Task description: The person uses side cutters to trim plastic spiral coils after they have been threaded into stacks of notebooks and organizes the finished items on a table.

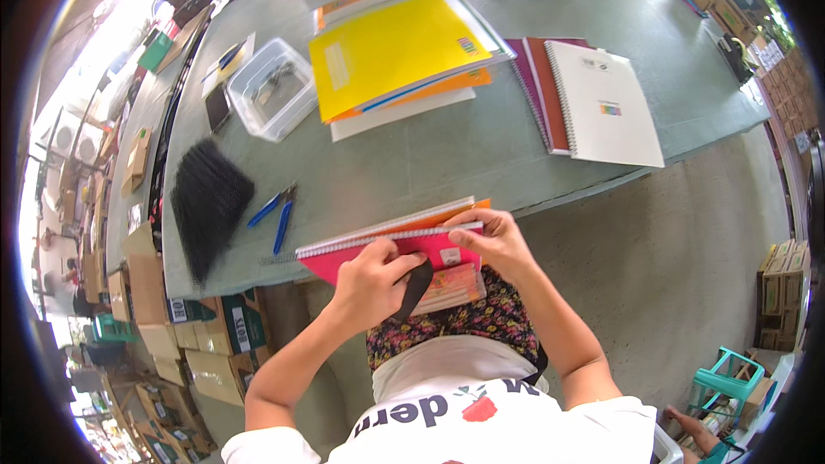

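Pink notebook (436, 242) is, as I see from here, between both hands' fingers. Right hand (494, 241) pinches its upper corner; left hand (369, 285) curls around a black piece (418, 290) before the cover. Beyond the left fingers lie blue-handled pliers (283, 225).

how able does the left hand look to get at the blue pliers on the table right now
Probably yes: the blue pliers lie uncovered on the table, beyond the pink notebook's left end. The left hand holds a dark strip, though, so it would likely have to free itself first.
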{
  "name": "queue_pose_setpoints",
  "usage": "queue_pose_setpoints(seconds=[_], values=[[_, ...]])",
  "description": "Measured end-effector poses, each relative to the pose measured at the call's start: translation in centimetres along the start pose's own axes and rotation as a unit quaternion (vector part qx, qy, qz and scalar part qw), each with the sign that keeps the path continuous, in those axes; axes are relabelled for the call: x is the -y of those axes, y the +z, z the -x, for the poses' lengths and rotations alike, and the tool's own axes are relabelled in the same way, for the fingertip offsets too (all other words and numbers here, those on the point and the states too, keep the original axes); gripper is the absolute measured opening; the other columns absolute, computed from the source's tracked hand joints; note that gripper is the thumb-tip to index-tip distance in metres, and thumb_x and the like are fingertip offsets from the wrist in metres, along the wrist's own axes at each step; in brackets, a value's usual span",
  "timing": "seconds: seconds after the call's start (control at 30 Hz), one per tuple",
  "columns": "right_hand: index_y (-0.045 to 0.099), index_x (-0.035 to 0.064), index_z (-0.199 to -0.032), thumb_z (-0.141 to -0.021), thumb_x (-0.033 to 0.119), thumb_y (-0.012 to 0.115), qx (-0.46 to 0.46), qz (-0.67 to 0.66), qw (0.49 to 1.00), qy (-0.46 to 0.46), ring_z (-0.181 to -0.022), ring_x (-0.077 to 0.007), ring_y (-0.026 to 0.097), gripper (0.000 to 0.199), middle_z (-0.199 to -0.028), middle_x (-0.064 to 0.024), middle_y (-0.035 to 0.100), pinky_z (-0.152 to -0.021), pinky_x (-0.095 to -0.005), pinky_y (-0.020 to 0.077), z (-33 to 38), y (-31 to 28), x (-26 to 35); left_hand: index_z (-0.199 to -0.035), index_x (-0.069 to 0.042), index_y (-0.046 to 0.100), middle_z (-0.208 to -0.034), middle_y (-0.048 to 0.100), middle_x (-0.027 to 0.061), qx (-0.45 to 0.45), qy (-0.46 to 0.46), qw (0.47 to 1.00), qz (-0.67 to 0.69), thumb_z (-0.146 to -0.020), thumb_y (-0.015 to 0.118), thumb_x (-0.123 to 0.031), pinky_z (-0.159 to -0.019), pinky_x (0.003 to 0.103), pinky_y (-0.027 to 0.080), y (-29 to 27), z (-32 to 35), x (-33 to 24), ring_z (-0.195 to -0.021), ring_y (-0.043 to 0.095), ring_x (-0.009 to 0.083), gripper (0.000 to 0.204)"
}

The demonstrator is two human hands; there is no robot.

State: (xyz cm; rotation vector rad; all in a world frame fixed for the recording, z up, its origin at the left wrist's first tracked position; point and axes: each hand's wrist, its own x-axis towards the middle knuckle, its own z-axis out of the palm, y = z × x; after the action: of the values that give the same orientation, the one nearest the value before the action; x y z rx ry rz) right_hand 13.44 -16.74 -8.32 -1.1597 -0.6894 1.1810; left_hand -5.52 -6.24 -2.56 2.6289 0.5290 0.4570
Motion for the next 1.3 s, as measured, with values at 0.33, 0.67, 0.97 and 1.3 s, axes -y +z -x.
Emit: queue_pose_setpoints(seconds=[0.33,0.67,0.97,1.3], values=[[0.061,-0.0055,-0.106,-0.097,0.034,0.045,0.018,-0.138,0.99,0.014,-0.092,-0.0077,0.055,0.044,-0.1,-0.0059,0.064,-0.084,-0.0244,0.0426,0.7,-0.4,-0.5,-0.103,-0.013,0.067,-0.08,0.053,0.0086,-0.174,-0.007,0.985,0.02,-0.069,0.067,0.002,-0.06,0.034,0.046,-1.0,-2.8,-2.0,-0.072,0.055,0.0237,0.037],[0.059,-0.0075,-0.109,-0.097,0.032,0.041,0.003,-0.076,0.997,0.033,-0.094,-0.0092,0.054,0.045,-0.102,-0.0064,0.063,-0.086,-0.0246,0.0404,0.9,-0.4,-0.5,-0.105,-0.014,0.066,-0.082,0.055,0.0091,-0.018,0.014,0.999,0.044,-0.068,0.069,-0.002,-0.066,0.032,0.049,0.9,-2.7,-3.6,-0.074,0.058,0.0248,0.039],[0.065,0.0005,-0.088,-0.087,0.003,0.06,0.03,-0.038,0.988,-0.149,-0.09,-0.0092,0.056,0.006,-0.106,-0.0085,0.063,-0.081,-0.0219,0.0438,1.1,0.9,-0.6,-0.108,-0.011,0.066,-0.083,0.06,0.01,-0.259,-0.024,0.943,-0.209,-0.081,0.064,-0.008,-0.076,0.036,0.045,-2.0,-7.8,8.0,-0.084,0.055,0.0243,0.027],[0.061,-0.0024,-0.083,-0.086,0.009,0.06,-0.008,0.088,0.996,-0.004,-0.071,-0.0058,0.052,0.012,-0.07,-0.0026,0.062,-0.068,-0.0256,0.0453,1.6,-0.2,-2.5,-0.095,0.002,0.062,-0.087,0.062,0.0167,0.073,0.095,0.992,0.036,-0.078,0.058,-0.005,-0.078,0.042,0.046,2.8,-5.5,-2.9,-0.084,0.058,0.0331,0.018]])
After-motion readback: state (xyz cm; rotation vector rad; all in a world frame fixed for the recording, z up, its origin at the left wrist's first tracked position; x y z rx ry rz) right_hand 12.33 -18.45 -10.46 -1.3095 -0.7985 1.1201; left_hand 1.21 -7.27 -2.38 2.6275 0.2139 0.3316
